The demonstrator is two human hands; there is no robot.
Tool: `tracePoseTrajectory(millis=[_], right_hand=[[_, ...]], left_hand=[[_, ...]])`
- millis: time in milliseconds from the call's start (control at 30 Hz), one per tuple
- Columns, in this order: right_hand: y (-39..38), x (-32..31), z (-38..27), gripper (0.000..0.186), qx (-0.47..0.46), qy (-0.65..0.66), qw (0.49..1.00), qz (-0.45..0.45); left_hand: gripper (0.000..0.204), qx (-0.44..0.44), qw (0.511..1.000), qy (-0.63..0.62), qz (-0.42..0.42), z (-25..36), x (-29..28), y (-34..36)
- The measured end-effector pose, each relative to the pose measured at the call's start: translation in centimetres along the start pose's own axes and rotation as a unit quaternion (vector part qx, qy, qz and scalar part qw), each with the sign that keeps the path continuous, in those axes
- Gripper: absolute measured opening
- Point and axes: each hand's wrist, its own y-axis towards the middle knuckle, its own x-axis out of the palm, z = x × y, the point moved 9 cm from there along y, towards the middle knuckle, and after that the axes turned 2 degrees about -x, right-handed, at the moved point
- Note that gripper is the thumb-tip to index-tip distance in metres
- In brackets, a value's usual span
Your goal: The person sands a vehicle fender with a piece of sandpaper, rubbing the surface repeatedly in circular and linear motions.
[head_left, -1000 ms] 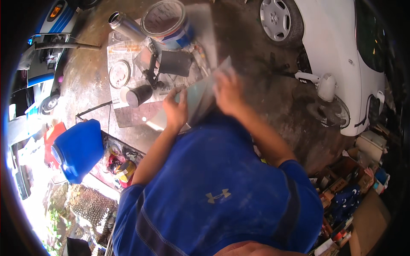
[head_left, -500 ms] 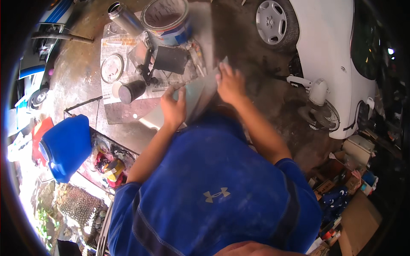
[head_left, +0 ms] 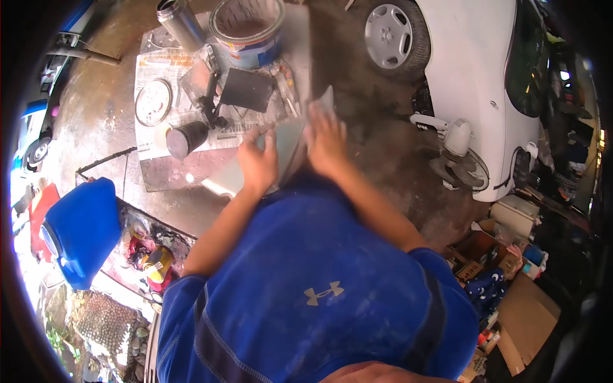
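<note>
A pale grey-green panel (head_left: 289,142) with a pointed far tip lies slanting in front of my torso, over the near edge of the work table. My left hand (head_left: 258,165) grips its left side, thumb and fingers pressed on it. Over the panel's right part, close to the tip, my right hand (head_left: 327,140) lies with fingers stretched out, slightly blurred. Anything under that palm is hidden. Beyond the left hand are a dark cylindrical cup (head_left: 186,139), a dark flat sheet (head_left: 248,89) and a black clamp-like tool (head_left: 209,96) on newspaper (head_left: 150,143).
A paint bucket (head_left: 248,41), a steel flask (head_left: 182,25) and a round lid (head_left: 153,102) stand on the table (head_left: 163,172). A blue plastic container (head_left: 86,230) is at left. On the right are a white car (head_left: 469,57), a fan (head_left: 460,153) and cardboard (head_left: 527,313).
My right hand has slid left and slightly nearer along the panel, closer to my left hand. The left hand keeps its hold. The whole view has shifted a little.
</note>
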Motion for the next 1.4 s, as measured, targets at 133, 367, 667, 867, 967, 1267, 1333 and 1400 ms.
tracePoseTrajectory(millis=[133,367,667,867,967,1267,1333,1400], right_hand=[[-1.1,0.5,-1.1,0.061,-0.033,0.021,0.998,-0.046],[1.8,-0.3,0.0,0.062,0.044,0.037,0.997,-0.048],[1.3,0.3,-0.6,0.067,0.095,0.041,0.991,-0.086],[2.6,0.4,1.3,0.068,0.095,0.042,0.991,-0.078],[0.3,1.2,-0.1,0.067,0.106,0.042,0.989,-0.091],[1.0,0.5,1.9,0.065,0.113,0.049,0.99,-0.065],[-3.4,0.7,-3.5,0.066,0.017,0.063,0.995,-0.081],[-4.3,-0.4,-3.5,0.066,0.023,0.061,0.994,-0.087]], left_hand=[[0.026,-0.048,0.999,-0.01,-0.014,-0.4,-0.1,0.0],[0.026,0.007,1.0,-0.009,0.006,-0.1,-0.1,0.2],[0.025,-0.034,0.999,-0.036,-0.007,-0.9,0.0,0.7],[0.024,-0.015,0.999,-0.049,0.012,-0.4,0.0,0.8],[0.025,-0.019,1.0,-0.019,0.004,-0.6,-0.5,0.9],[0.025,0.002,1.0,-0.016,-0.015,0.0,0.2,0.7],[0.027,-0.011,0.998,-0.054,0.002,-1.0,-0.1,0.5],[0.027,-0.023,0.999,-0.044,-0.022,-0.5,0.5,0.3]])
